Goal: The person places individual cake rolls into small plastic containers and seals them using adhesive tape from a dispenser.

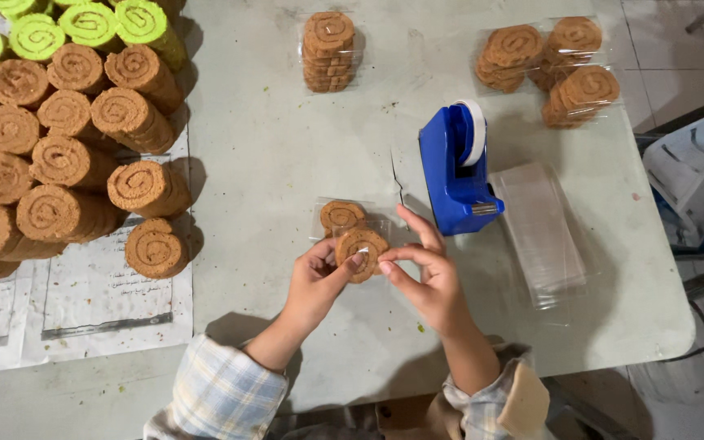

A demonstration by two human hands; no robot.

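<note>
My left hand [316, 281] and my right hand [427, 273] both pinch a clear bag of brown spiral biscuits [360, 248] above the table. The bag's back end, with another biscuit [341, 215] showing, rests on the pale table [287, 147]. A small strip of clear tape sits between my right thumb and forefinger at the bag's front. A blue tape dispenser [456, 175] with a white roll stands just right of my hands.
Stacks of brown [67, 163] and green [91, 24] spiral biscuit rolls lie on paper sheets at the left. Sealed biscuit packs lie at the far middle [329, 50] and far right [547, 69]. A pile of empty clear bags [541, 232] lies right of the dispenser.
</note>
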